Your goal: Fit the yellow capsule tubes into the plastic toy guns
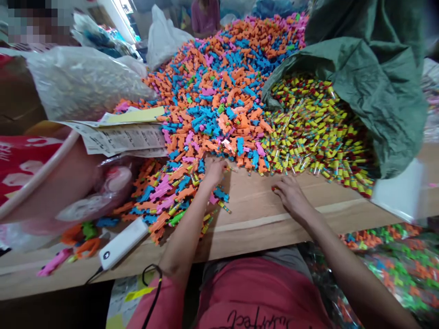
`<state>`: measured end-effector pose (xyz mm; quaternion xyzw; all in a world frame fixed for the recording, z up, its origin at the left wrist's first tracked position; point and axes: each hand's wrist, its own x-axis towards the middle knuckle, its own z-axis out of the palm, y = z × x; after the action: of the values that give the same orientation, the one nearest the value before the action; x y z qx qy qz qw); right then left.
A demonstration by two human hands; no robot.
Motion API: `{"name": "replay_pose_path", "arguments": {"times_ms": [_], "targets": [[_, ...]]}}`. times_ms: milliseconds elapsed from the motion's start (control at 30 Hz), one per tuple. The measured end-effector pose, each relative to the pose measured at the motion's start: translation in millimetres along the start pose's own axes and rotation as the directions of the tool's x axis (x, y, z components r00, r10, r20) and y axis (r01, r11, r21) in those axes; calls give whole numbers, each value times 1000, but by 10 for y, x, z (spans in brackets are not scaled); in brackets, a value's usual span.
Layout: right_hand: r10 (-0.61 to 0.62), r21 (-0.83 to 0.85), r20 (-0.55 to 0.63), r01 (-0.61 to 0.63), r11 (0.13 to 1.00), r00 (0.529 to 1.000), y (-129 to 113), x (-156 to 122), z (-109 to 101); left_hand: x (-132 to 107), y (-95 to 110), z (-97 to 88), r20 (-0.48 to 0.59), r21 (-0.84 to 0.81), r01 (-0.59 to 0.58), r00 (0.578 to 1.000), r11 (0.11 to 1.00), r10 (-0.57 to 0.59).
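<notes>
My left hand (215, 170) is at the near edge of a big heap of small orange, blue and pink plastic toy pieces (219, 121). Its fingers are curled in; what they hold is hard to make out. My right hand (290, 194) is over the bare wood, just in front of a pile of small clear tubes with yellow labels and red ends (308, 128). A small red piece (274, 188) shows at its pinched fingertips. A smaller group of toy pieces and tubes (171, 192) lies beside my left forearm.
A green sack (384, 100) opens over the tubes. To the left are printed sheets (120, 139), a pink basin (77, 169) and a white power bank (123, 244) on the wooden table (254, 219). Bagged toys (398, 269) sit below at right. Another person (205, 16) is behind the heap.
</notes>
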<state>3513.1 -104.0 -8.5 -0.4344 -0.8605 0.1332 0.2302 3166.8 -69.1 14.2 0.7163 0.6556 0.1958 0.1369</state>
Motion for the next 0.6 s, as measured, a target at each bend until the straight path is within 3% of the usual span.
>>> {"name": "replay_pose_path", "arguments": {"times_ms": [167, 300, 467, 600], "targets": [[59, 178, -21, -54, 983, 998, -300, 205, 128, -97, -20, 28, 28, -88, -90, 995, 992, 93], [-50, 306, -22, 55, 950, 998, -661, 603, 335, -128, -45, 10, 16, -30, -64, 998, 998, 64], [-105, 128, 141, 87, 988, 984, -998, 1114, 588, -172, 3, -75, 73, 64, -36, 997, 997, 32], [-16, -29, 233, 24, 999, 972, -1031, 1117, 592, -221, 59, -162, 110, 108, 4, 994, 994, -16]]}}
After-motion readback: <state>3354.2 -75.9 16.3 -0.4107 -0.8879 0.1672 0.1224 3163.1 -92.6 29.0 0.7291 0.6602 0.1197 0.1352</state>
